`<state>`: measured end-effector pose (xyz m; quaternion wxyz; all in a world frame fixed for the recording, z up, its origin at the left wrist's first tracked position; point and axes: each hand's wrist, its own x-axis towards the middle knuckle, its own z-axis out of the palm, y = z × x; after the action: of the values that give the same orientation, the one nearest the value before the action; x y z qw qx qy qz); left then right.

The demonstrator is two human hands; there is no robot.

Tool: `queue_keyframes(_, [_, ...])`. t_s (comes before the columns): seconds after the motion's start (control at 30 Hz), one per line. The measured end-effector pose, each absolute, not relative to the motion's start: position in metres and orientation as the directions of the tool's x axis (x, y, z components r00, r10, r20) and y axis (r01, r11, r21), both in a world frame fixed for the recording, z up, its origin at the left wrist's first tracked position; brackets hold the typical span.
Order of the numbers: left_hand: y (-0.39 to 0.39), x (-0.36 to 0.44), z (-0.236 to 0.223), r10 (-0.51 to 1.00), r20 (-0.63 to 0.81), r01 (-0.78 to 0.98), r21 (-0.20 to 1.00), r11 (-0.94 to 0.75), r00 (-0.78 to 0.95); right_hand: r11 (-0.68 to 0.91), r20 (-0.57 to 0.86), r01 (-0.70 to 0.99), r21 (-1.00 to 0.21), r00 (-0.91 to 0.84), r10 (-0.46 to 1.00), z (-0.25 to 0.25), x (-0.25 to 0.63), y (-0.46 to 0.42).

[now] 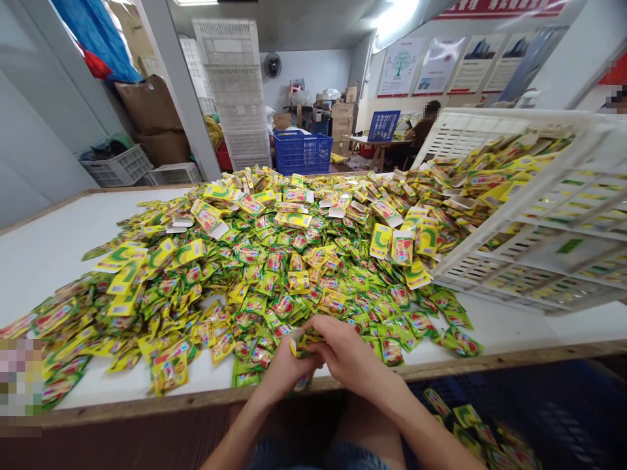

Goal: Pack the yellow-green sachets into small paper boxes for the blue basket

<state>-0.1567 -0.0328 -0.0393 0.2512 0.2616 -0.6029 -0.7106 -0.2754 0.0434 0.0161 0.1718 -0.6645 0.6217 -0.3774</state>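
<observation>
Head view: packets (308,338) (multicoloured) sit between left hand (287,363) and right hand (341,344).

White wall with posters (400,66), bright ceiling light (398,21)

The heap of packets (275,261) lies before you on the table (49,248), with small boxes (294,219) over its far part. Right of the heap, you have a tilted crate (578,251) holding more boxes, and below it, nearer you, a bin (558,418) with packets. Behind the heap stand a basket (304,153) and stacked crates (238,91).
</observation>
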Motion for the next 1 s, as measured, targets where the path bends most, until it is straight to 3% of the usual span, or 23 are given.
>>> queue_keyframes(0.13, [-0.033, -0.154, -0.037, -0.709, -0.08, 0.039, 0.988, -0.151, -0.7, -0.175, 0.243, -0.777, -0.605, 0.029, -0.97, 0.017, -0.268, 0.042])
queue_keyframes(0.3, [-0.034, -0.149, -0.037, -0.693, -0.143, 0.013, 0.977, -0.214, -0.706, -0.127, 0.251, -0.706, -0.696, -0.074, -0.965, 0.012, -0.266, 0.042])
queue_keyframes(0.53, [-0.039, -0.148, -0.039, -0.661, -0.058, -0.031, 0.998, -0.052, -0.748, -0.148, 0.385, -0.816, -0.559, -0.098, -0.918, 0.016, -0.263, 0.041])
queue_keyframes(0.67, [-0.042, -0.142, -0.039, -0.611, -0.028, -0.02, 1.0, -0.02, -0.791, -0.167, 0.345, -0.834, -0.527, -0.03, -0.938, 0.01, -0.255, 0.041])
queue_keyframes(0.83, [-0.043, -0.133, -0.046, -0.691, -0.027, -0.019, 1.0, -0.018, -0.722, -0.168, 0.327, -0.801, -0.575, -0.036, -0.944, 0.003, -0.245, 0.042])
queue_keyframes(1.0, [-0.043, -0.124, -0.059, -0.773, -0.085, -0.034, 0.996, -0.081, -0.629, -0.152, 0.359, -0.62, -0.77, -0.223, -0.906, -0.011, -0.245, 0.049])
